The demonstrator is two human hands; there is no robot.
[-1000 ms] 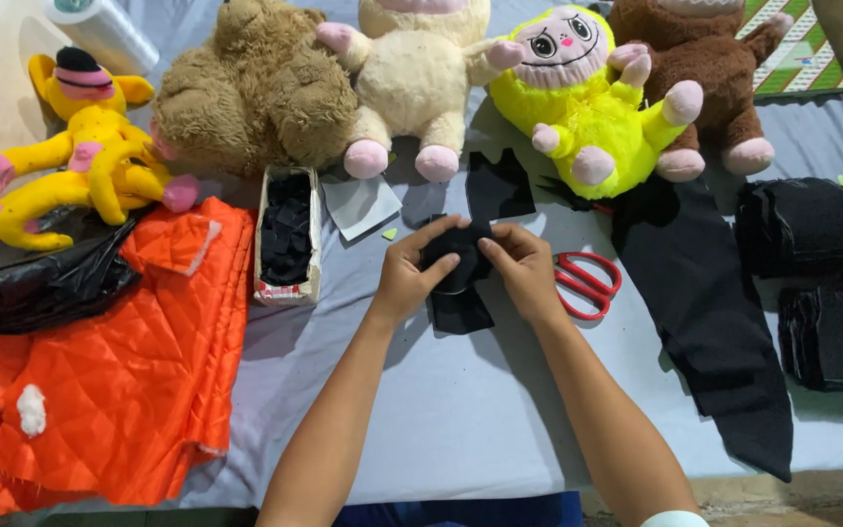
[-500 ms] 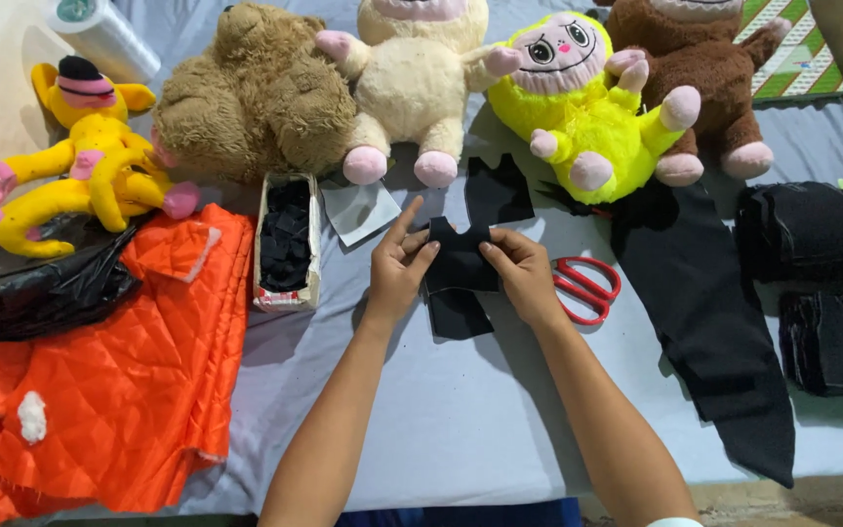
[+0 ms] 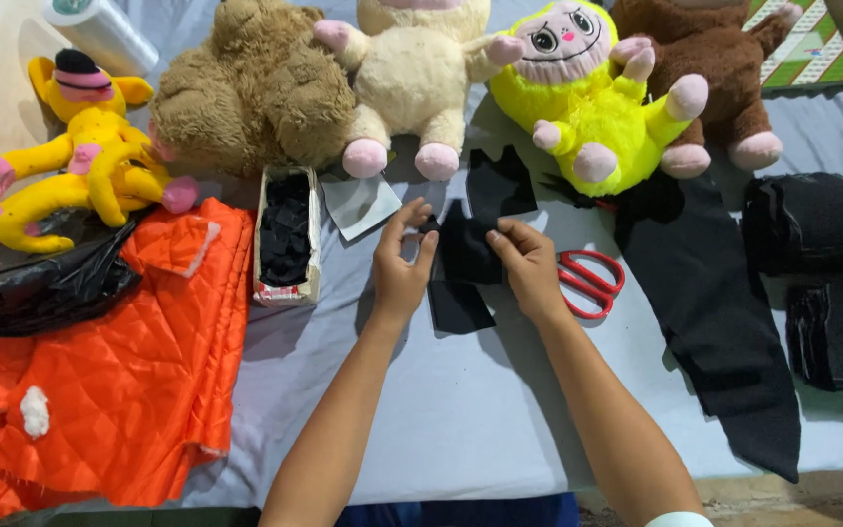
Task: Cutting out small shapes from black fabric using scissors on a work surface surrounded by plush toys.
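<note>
My left hand (image 3: 400,265) and my right hand (image 3: 527,263) both pinch a small piece of black fabric (image 3: 464,250) held just above the grey-blue table cover (image 3: 461,420). The left fingers grip its left edge, the right fingers its right edge. More black fabric pieces (image 3: 500,183) lie flat under and behind it. Red-handled scissors (image 3: 592,283) lie right beside my right hand.
A small box of black scraps (image 3: 287,234) stands left of my hands. Orange quilted fabric (image 3: 119,381) and a black plastic bag (image 3: 41,288) lie at left. Several plush toys (image 3: 421,68) line the back. A long black fabric strip (image 3: 714,322) and black stacks (image 3: 822,263) lie at right.
The hands have spread the black piece from a bunched lump into a flatter shape, and the left fingers have lifted and opened slightly along its edge.
</note>
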